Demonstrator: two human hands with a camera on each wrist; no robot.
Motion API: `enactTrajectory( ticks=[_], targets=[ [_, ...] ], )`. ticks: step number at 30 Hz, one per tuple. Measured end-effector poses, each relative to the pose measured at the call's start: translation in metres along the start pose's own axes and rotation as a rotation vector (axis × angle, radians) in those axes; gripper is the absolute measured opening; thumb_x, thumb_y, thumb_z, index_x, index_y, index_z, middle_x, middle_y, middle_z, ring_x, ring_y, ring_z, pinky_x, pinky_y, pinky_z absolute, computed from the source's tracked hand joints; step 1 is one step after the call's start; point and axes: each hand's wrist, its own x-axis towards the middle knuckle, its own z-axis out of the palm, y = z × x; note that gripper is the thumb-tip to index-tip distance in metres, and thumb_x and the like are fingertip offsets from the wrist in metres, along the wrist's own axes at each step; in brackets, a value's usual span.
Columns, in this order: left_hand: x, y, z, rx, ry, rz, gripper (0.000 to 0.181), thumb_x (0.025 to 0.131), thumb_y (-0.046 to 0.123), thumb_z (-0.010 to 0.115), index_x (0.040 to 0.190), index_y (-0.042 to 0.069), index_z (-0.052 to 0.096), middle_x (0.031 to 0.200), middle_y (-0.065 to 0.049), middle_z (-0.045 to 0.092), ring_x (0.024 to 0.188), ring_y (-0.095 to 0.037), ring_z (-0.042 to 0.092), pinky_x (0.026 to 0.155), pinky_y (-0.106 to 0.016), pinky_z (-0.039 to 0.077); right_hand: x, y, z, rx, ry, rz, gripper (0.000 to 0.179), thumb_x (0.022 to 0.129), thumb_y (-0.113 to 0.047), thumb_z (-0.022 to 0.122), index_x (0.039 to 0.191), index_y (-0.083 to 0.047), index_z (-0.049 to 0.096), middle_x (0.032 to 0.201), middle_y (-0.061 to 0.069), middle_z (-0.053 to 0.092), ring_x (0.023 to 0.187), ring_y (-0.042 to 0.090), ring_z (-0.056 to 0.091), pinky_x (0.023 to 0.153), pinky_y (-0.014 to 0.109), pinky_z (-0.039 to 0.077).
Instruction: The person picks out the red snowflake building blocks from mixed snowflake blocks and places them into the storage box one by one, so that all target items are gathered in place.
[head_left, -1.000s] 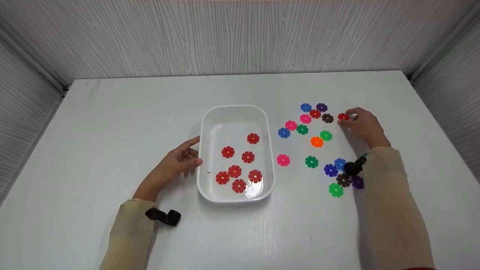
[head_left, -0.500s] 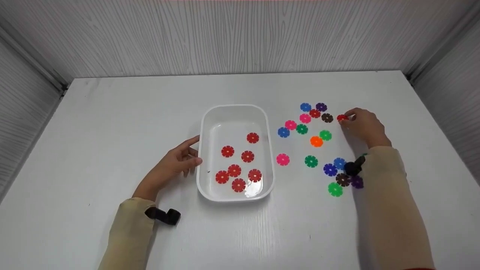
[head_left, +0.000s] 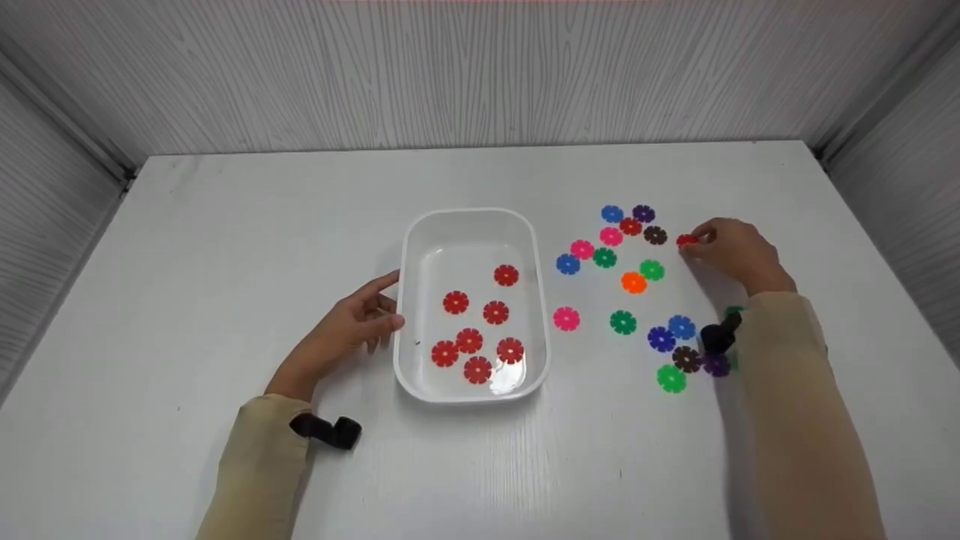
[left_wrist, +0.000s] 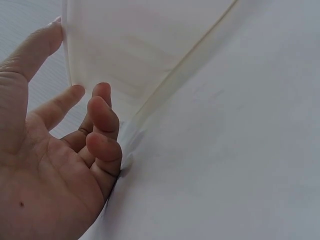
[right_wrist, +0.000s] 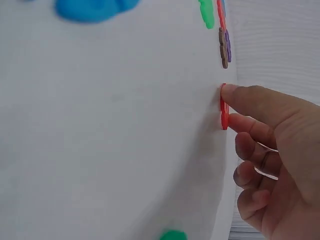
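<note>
Toward the back right of the table, my right hand (head_left: 739, 251) pinches a red notched plastic disc (head_left: 686, 240) between thumb and index finger. The right wrist view shows this disc (right_wrist: 224, 112) nearly edge-on, close over the white surface, the other fingers loosely bent. At the left side of a white rectangular tray (head_left: 406, 247), my left hand (head_left: 345, 330) touches the rim with thumb and index fingertip. In the left wrist view its remaining fingers (left_wrist: 104, 117) bend loosely beside the tray wall (left_wrist: 135, 45). Several red discs (head_left: 496, 313) lie flat inside the tray.
Right of the tray, loose discs lie scattered: a pink disc (head_left: 567, 319), an orange disc (head_left: 634, 283), a brown disc (head_left: 655, 235) and another red disc (head_left: 630, 226) among several others. A cluster with a purple disc (head_left: 716, 365) sits by the right sleeve (head_left: 795, 390), which partly covers green ones.
My right hand has closed its thumb and index finger on the red disc and shifted slightly toward me with it; the right forearm has swung right. The left hand and tray stay put.
</note>
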Motion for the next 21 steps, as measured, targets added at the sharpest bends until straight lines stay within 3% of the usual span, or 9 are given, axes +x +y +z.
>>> enactTrajectory(
  ticks=[6,14,21],
  targets=[
    [0.001,0.001,0.001,0.003,-0.003,-0.004,0.067,0.092,0.023,0.063,0.151,0.017,0.032,0.106,-0.008,0.054,0.074,-0.015,0.051,0.060,-0.020,0.044,0.001,0.011,0.001,0.068,-0.041,0.021,0.064,0.092,-0.048,0.059,0.143,-0.012,0.044,0.139,0.026,0.041,0.122,0.045,0.038,0.105,0.065,0.032],
    [0.001,-0.002,0.002,0.015,-0.006,-0.007,0.066,0.093,0.023,0.062,0.151,0.019,0.032,0.109,-0.009,0.054,0.074,-0.015,0.051,0.061,-0.020,0.044,-0.001,0.007,0.003,0.019,-0.005,0.001,0.053,0.095,-0.042,0.057,0.135,-0.008,0.049,0.131,0.025,0.047,0.114,0.043,0.043,0.100,0.063,0.037],
    [-0.002,0.001,0.002,-0.021,0.005,-0.008,0.065,0.092,0.022,0.062,0.151,0.019,0.033,0.108,-0.009,0.055,0.074,-0.015,0.051,0.061,-0.020,0.044,-0.002,0.002,0.001,-0.032,-0.045,-0.015,0.055,0.095,-0.042,0.056,0.133,-0.004,0.045,0.128,0.025,0.048,0.110,0.041,0.045,0.097,0.061,0.040]
  ],
)
